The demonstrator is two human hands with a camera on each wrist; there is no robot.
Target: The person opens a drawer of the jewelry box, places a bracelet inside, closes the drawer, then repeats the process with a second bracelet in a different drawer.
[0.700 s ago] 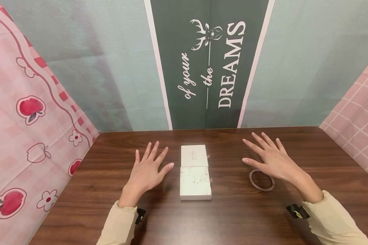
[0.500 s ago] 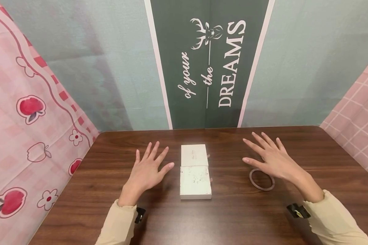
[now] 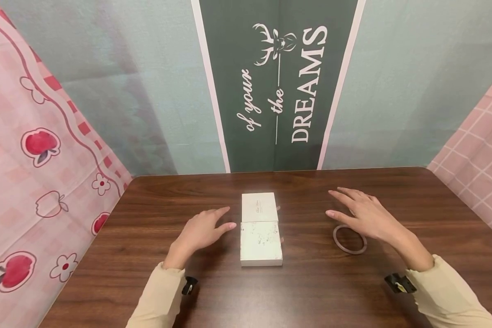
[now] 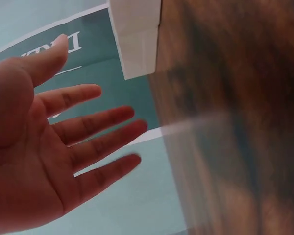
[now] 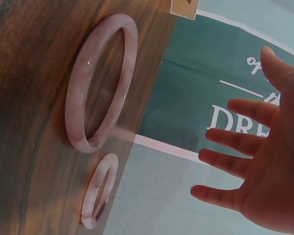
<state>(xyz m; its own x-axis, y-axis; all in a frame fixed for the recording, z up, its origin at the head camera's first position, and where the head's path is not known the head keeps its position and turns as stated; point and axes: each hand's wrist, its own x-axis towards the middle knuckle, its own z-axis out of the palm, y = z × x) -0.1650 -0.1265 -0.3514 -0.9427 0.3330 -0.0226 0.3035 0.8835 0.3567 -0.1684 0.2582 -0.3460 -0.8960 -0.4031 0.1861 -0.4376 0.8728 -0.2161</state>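
Note:
Two flat white boxes lie end to end on the wooden table, the far box (image 3: 258, 207) bearing small script and the near box (image 3: 260, 241) a speckled print. My left hand (image 3: 199, 231) hovers left of them, fingers extended and thumb toward the near box; it holds nothing. My right hand (image 3: 366, 216) is over the right side, fingers loosely extended and holding nothing. Just below its thumb lies a pinkish-grey bangle (image 3: 350, 240). The right wrist view shows this larger bangle (image 5: 76, 98) and a second, paler bangle (image 5: 88, 196) beyond it, which my right hand hides in the head view.
A dark wooden table (image 3: 311, 291) spans the front. Behind it hangs a green cloth (image 3: 276, 157) with white lettering. Pink patterned cloths stand at the left (image 3: 41, 182) and right (image 3: 479, 168). Small ribbon tabs (image 3: 282, 240) stick out from the boxes' right sides.
My left hand has turned thumb-side up and shifted slightly toward the boxes. The right hand's spread fingers have drawn closer together and turned a little inward. Boxes and bangle stay put.

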